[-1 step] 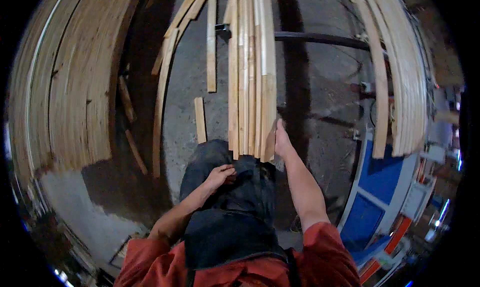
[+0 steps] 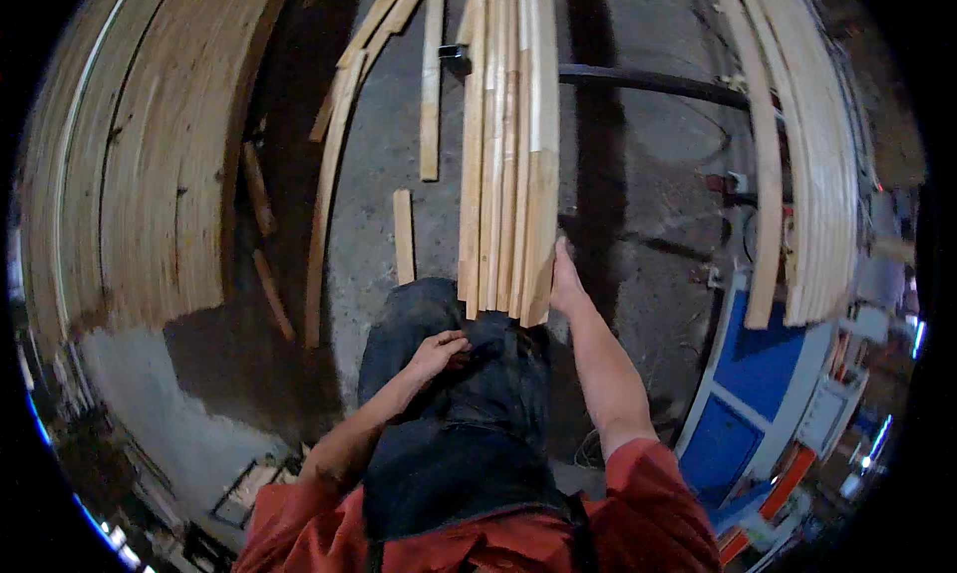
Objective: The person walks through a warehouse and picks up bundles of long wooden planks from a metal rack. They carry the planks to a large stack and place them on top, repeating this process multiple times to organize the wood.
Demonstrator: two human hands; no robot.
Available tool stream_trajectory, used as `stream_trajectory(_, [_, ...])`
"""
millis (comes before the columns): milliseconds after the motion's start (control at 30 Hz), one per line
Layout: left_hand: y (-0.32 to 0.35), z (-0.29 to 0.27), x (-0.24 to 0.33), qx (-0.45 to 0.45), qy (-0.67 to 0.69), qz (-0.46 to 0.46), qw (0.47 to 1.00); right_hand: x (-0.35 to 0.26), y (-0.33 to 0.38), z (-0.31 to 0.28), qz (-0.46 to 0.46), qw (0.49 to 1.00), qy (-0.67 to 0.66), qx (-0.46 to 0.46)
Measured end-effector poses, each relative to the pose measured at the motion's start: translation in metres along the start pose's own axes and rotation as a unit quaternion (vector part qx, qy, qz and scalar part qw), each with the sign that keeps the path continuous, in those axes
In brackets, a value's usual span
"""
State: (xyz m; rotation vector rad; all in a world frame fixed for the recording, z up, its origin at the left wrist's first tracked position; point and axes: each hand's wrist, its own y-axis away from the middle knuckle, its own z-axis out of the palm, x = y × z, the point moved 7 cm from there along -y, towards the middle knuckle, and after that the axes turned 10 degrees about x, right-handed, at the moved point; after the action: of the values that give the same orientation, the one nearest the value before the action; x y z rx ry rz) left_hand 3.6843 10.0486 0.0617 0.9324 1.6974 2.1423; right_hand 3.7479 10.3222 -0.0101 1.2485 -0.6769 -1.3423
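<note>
A bundle of long wooden strips [image 2: 506, 164] was seen lying lengthwise on the concrete floor [image 2: 638, 274], its near ends resting just in front of the person's dark-trousered knee [image 2: 439, 324]. The right hand [image 2: 564, 282] was pressed flat against the bundle's right edge near its near end, fingers extended along the wood; whether the grip was closed around a strip could not be told. The left hand [image 2: 439, 354] was laid on the knee with fingers loosely curled, nothing being held. A short loose strip [image 2: 403, 236] was left just beside the bundle, and stacked boards [image 2: 140, 164] were piled well to the left.
</note>
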Motion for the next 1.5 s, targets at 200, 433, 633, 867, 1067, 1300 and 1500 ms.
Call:
stream_trajectory(200, [0.010, 0.018, -0.051, 0.091, 0.143, -0.009, 0.986, 0.012, -0.039, 0.004, 0.105, 0.985, -0.022, -0.139])
stream_trajectory(433, [0.002, 0.081, -0.079, 0.115, 0.135, 0.002, 0.984, 0.027, -0.055, 0.002, 0.143, 0.979, -0.033, -0.142])
stream_trajectory(633, [0.009, 0.092, -0.021, 0.202, 0.171, 0.158, 0.951, 0.012, -0.040, 0.005, 0.087, 0.984, 0.025, -0.152])
stream_trajectory(867, [-0.008, 0.109, 0.030, 0.156, 0.120, 0.175, 0.965, -0.039, 0.043, 0.011, 0.015, 0.984, 0.030, -0.173])
stream_trajectory(1067, [0.031, 0.171, 0.089, -0.013, 0.034, 0.168, 0.985, -0.094, 0.095, -0.031, -0.063, 0.990, 0.026, -0.125])
stream_trajectory(1300, [0.011, 0.216, 0.093, -0.079, -0.090, 0.170, 0.978, -0.109, 0.081, -0.104, -0.074, 0.994, 0.047, -0.068])
stream_trajectory(1500, [0.024, 0.221, 0.103, -0.026, -0.103, 0.109, 0.988, -0.128, 0.104, -0.087, -0.068, 0.995, 0.068, -0.038])
